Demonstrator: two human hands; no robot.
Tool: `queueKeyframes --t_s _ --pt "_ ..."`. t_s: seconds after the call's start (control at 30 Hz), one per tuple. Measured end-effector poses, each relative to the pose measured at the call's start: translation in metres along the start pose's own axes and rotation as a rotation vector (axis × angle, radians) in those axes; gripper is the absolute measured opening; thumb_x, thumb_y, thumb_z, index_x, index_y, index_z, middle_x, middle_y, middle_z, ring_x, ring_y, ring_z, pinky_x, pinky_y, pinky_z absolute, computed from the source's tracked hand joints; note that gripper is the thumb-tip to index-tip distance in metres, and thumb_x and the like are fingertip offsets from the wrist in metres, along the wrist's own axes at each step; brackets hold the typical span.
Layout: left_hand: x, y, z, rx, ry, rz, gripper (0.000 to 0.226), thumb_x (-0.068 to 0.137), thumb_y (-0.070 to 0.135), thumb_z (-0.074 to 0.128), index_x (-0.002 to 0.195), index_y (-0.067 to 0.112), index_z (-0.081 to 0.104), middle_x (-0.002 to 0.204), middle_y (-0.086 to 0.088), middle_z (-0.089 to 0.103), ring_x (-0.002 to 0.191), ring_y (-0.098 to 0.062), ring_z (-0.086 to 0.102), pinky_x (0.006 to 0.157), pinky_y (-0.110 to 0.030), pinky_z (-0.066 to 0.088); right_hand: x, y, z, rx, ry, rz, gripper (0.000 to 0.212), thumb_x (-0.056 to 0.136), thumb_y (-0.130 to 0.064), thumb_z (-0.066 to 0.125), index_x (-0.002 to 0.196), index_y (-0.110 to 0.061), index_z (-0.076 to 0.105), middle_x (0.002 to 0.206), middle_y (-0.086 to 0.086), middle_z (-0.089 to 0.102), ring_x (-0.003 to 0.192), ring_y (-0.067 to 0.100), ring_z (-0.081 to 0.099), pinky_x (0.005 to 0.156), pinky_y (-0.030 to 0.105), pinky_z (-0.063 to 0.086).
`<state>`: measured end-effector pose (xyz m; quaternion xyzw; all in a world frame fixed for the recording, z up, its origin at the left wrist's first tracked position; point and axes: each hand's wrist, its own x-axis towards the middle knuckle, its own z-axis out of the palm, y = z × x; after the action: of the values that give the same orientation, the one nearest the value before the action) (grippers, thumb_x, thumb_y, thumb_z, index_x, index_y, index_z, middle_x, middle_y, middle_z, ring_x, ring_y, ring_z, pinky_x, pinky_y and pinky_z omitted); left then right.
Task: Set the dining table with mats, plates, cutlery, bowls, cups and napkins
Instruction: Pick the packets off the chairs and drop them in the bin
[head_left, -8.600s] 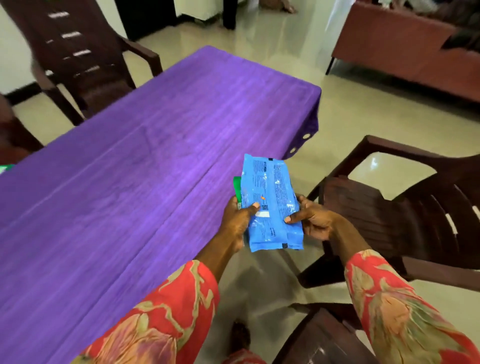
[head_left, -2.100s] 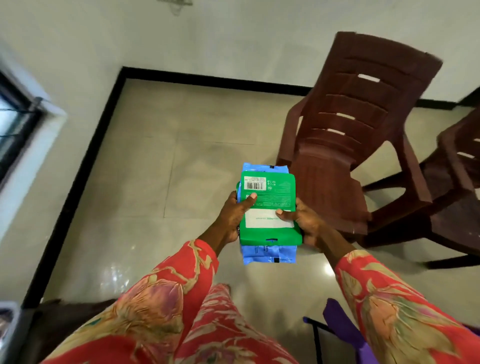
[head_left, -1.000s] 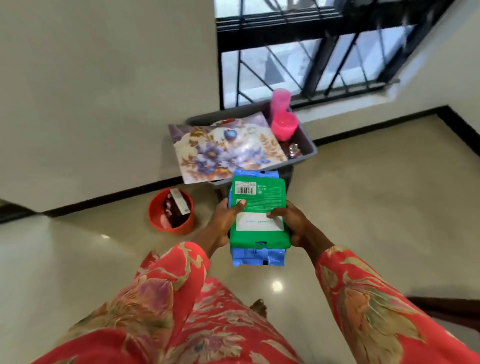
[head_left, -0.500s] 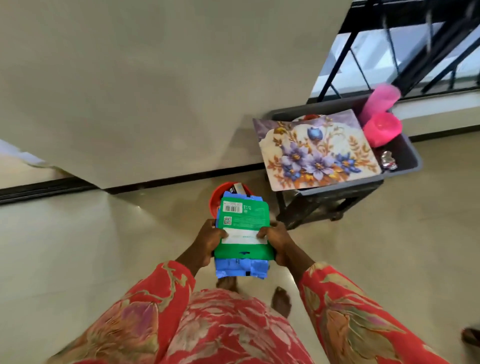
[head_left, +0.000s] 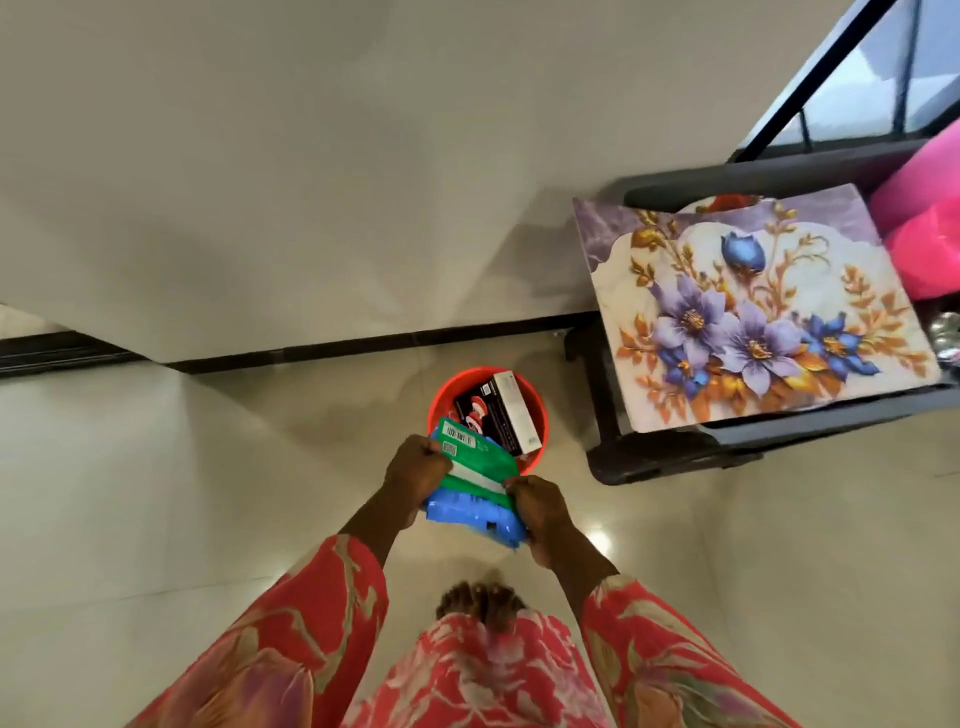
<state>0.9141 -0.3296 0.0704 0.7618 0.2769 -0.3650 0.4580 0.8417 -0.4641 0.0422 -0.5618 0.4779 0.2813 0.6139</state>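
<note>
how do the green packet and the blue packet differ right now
The green packet lies on top, its barcode and white strip showing; the blue packet sits underneath, mostly covered. Green looks flat and smooth; blue looks crumpled where it sticks out nearer the person. Both are held together by the left hand and right hand.
</note>
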Motion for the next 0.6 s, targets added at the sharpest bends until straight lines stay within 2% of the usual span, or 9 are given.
queueKeyframes --t_s 0.07,0.1,0.17,0.23,0.33,0.4,0.47,0.53,0.6 --pt "0.036 0.002 0.007 -0.043 -0.011 0.010 0.022 0.082 -0.003 0.058 0.073 0.017 0.055 0.096 -0.018 0.060 0.086 -0.029 0.059 0.080 -0.044 0.051 0.037 0.000 0.008 0.073 0.007 0.001 0.023 0.084 -0.019 0.052 0.100 -0.007 0.062 0.091 0.013 0.065 0.076 0.028 0.063 0.078 0.043 0.055" --pt "0.053 0.002 0.012 -0.059 -0.020 0.008 0.020 0.082 -0.002 0.059 0.072 0.015 0.057 0.095 -0.021 0.062 0.085 -0.030 0.060 0.083 -0.046 0.051 0.051 -0.001 0.011 0.132 -0.002 0.027 0.024 0.085 -0.015 0.050 0.105 -0.004 0.060 0.089 0.017 0.065 0.066 0.027 0.065 0.066 0.039 0.058" --pt "0.083 0.000 0.019 -0.076 -0.037 0.002 0.012 0.083 0.003 0.061 0.074 0.011 0.061 0.097 -0.026 0.065 0.084 -0.033 0.062 0.082 -0.046 0.052 0.072 -0.002 0.016 0.204 -0.030 0.077 0.023 0.090 -0.008 0.046 0.109 -0.005 0.059 0.075 0.012 0.064 0.044 0.016 0.061 0.041 0.023 0.049" --pt "0.107 -0.004 0.027 -0.087 -0.044 -0.011 0.001 0.083 0.006 0.063 0.083 0.006 0.064 0.099 -0.029 0.065 0.081 -0.033 0.061 0.076 -0.041 0.050 0.097 0.003 0.018 0.248 -0.077 0.106 0.026 0.094 -0.009 0.042 0.116 -0.005 0.055 0.062 0.007 0.064 0.036 0.015 0.057 0.035 0.017 0.041" --pt "0.131 -0.005 0.035 -0.152 -0.067 -0.033 0.012 0.087 0.012 0.061 0.096 0.003 0.063 0.095 -0.024 0.064 0.081 -0.029 0.058 0.075 -0.037 0.046 0.119 0.009 0.019 0.365 -0.157 0.116 0.024 0.097 -0.018 0.041 0.113 -0.007 0.056 0.065 0.005 0.065 0.052 0.018 0.059 0.046 0.023 0.044" --pt "0.140 -0.002 0.039 -0.248 -0.080 -0.020 0.014 0.092 0.021 0.057 0.100 0.010 0.059 0.094 -0.015 0.063 0.085 -0.028 0.057 0.079 -0.038 0.047 0.128 0.013 0.020 0.400 -0.168 0.160 0.034 0.100 -0.038 0.036 0.122 -0.018 0.051 0.106 0.007 0.065 0.093 0.027 0.060 0.066 0.035 0.047" --pt "0.145 -0.001 0.040 -0.304 -0.048 -0.004 0.017 0.095 0.028 0.051 0.107 0.016 0.056 0.095 -0.008 0.059 0.089 -0.025 0.054 0.076 -0.035 0.044 0.132 0.016 0.019 0.376 -0.138 0.195 0.053 0.096 -0.057 0.032 0.139 -0.026 0.037 0.139 0.005 0.044 0.121 0.032 0.045 0.078 0.043 0.044" --pt "0.141 -0.003 0.038 -0.290 0.012 0.013 0.014 0.095 0.027 0.050 0.105 0.018 0.054 0.099 -0.007 0.057 0.091 -0.025 0.051 0.074 -0.033 0.041 0.125 0.019 0.017 0.253 -0.047 0.177 0.052 0.095 -0.058 0.031 0.138 -0.029 0.034 0.137 0.002 0.040 0.120 0.029 0.042 0.076 0.038 0.044" --pt "0.126 -0.001 0.036 -0.215 0.049 0.034 0.009 0.094 0.023 0.051 0.094 0.016 0.056 0.096 -0.011 0.058 0.087 -0.024 0.050 0.071 -0.031 0.040 0.111 0.021 0.014 0.087 0.040 0.107 0.029 0.097 -0.048 0.038 0.118 -0.029 0.047 0.113 0.002 0.048 0.100 0.023 0.049 0.067 0.031 0.044"
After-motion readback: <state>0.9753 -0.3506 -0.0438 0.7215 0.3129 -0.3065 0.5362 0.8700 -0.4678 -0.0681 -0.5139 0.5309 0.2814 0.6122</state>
